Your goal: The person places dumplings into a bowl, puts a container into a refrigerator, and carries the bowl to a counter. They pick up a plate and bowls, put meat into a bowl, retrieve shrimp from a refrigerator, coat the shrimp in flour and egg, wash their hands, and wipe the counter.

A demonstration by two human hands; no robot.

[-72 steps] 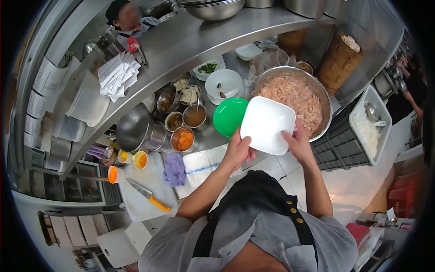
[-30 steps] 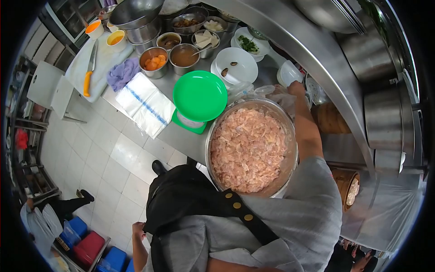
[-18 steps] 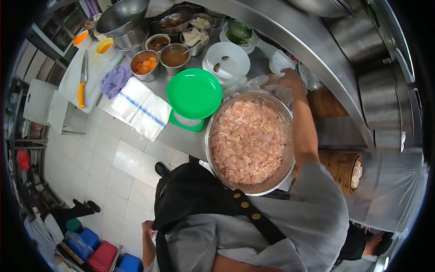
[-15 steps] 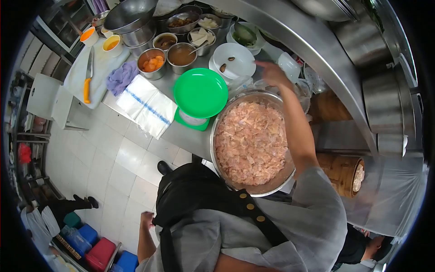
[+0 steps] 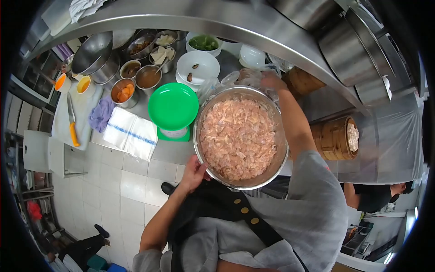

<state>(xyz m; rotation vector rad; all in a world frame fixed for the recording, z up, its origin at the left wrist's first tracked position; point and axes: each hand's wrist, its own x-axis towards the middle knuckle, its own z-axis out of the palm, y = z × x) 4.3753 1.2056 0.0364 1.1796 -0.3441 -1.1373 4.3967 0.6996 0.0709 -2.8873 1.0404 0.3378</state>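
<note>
A large metal bowl (image 5: 195, 143) sits in front of me at the counter's edge, filled with pale pink raw meat pieces (image 5: 238, 138). My left hand (image 5: 194, 174) is closed on the bowl's near left rim. Beyond the far right rim, my right hand (image 5: 271, 82) is among clear plastic bags (image 5: 235, 78); its fingers are partly hidden and blurred. Left of the bowl stands a green scale (image 5: 174, 136) topped by a round green plate (image 5: 173, 106). Behind the scale, a white bowl (image 5: 206, 68) contains two small dark pieces.
Metal pots of orange pieces (image 5: 123, 93) and brown sauce (image 5: 148, 78) stand at left. Farther left are a folded white cloth (image 5: 131, 131), a purple cloth (image 5: 100, 113) and a knife (image 5: 72, 122) on a cutting board. A metal shelf (image 5: 190, 22) overhangs; a bamboo steamer (image 5: 333, 139) is at right.
My left hand has come up from beside my body to the bowl's rim. My right hand has moved from near the white bowls back toward the plastic bags. The view has shifted.
</note>
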